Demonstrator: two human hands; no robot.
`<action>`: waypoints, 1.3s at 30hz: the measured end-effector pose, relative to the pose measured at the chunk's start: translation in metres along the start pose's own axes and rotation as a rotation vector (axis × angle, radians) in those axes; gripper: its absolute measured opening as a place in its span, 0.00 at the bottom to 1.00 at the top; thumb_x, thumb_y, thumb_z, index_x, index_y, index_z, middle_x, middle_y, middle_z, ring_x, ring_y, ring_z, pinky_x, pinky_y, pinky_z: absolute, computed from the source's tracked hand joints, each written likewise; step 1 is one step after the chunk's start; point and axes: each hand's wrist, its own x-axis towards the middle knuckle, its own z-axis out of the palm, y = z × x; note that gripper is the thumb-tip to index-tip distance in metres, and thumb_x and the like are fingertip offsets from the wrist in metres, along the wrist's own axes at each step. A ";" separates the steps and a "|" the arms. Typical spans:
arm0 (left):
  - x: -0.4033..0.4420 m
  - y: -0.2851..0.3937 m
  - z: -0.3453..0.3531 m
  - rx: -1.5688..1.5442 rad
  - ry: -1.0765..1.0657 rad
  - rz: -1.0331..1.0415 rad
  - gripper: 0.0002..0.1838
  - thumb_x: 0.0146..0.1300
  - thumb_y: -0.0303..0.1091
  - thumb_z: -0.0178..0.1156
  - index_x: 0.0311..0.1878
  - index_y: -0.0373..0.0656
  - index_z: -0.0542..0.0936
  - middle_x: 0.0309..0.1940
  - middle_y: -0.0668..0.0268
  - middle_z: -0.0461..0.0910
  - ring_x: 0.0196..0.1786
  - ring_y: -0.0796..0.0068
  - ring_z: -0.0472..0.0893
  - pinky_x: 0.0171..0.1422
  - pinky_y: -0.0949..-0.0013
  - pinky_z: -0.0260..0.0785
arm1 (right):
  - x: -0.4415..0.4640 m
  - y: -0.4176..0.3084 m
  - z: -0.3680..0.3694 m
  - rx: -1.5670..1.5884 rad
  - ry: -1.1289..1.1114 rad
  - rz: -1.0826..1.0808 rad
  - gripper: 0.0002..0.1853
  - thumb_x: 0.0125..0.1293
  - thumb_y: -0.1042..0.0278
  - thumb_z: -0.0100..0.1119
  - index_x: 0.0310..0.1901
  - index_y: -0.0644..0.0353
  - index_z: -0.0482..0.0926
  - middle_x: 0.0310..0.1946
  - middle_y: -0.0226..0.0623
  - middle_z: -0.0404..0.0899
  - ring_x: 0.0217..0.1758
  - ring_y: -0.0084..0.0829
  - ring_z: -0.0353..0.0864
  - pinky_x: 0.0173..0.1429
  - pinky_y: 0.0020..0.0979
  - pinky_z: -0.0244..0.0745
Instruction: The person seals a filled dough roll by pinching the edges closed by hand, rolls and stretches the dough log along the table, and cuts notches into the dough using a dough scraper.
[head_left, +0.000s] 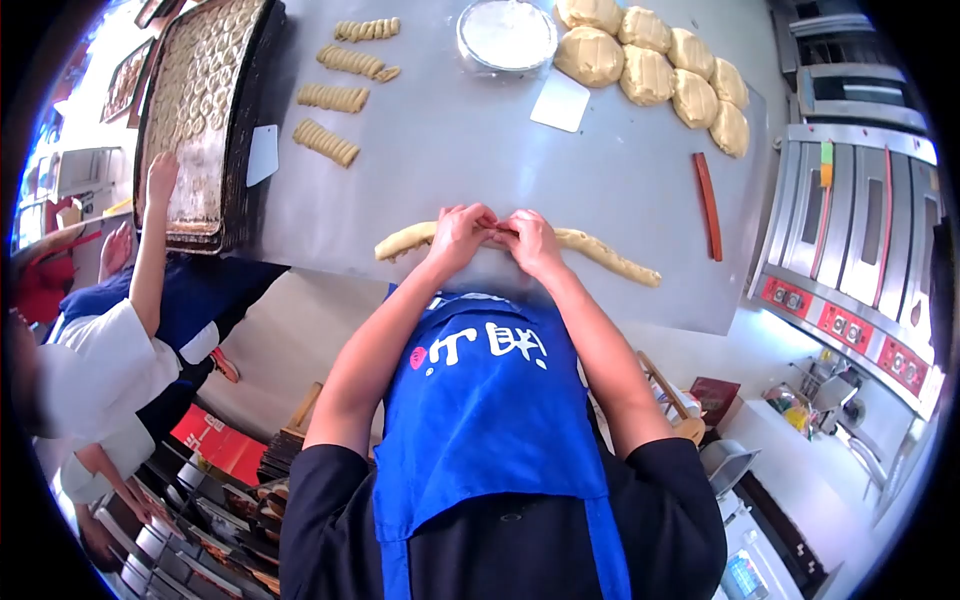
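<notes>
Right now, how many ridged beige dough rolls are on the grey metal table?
4, stacked in a column beside the dark-rimmed metal tray: top roll, second roll, third roll, bottom roll. None looks hidden.

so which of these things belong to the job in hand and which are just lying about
Job in hand:
dough rope, held in left hand and right hand
likely also dough lumps, ridged dough rolls, bowl of white powder

Seemingly lying about, untouched:
reddish-brown stick
white scraper beside the bowl
white scraper beside the tray
</notes>
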 end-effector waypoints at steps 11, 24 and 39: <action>-0.063 -0.038 -0.039 0.843 0.230 0.131 0.64 0.55 0.71 0.73 0.88 0.44 0.61 0.80 0.43 0.67 0.82 0.40 0.65 0.86 0.35 0.54 | -0.009 -0.027 0.012 -0.195 0.028 -0.363 0.39 0.57 0.55 0.84 0.69 0.59 0.82 0.63 0.43 0.83 0.67 0.48 0.80 0.70 0.47 0.77; -0.028 -0.043 -0.081 0.597 -0.017 0.299 0.27 0.59 0.54 0.77 0.52 0.45 0.83 0.47 0.62 0.81 0.57 0.57 0.80 0.65 0.53 0.73 | 0.015 -0.017 0.022 -0.097 -0.059 -0.259 0.26 0.54 0.67 0.84 0.57 0.57 0.88 0.48 0.40 0.81 0.58 0.45 0.81 0.64 0.44 0.79; -0.027 -0.017 -0.033 0.265 -0.074 0.165 0.16 0.62 0.42 0.76 0.46 0.45 0.84 0.45 0.62 0.87 0.56 0.54 0.83 0.66 0.50 0.71 | -0.007 -0.001 0.012 0.004 0.009 -0.243 0.16 0.60 0.66 0.79 0.48 0.59 0.88 0.43 0.41 0.90 0.53 0.47 0.86 0.62 0.46 0.79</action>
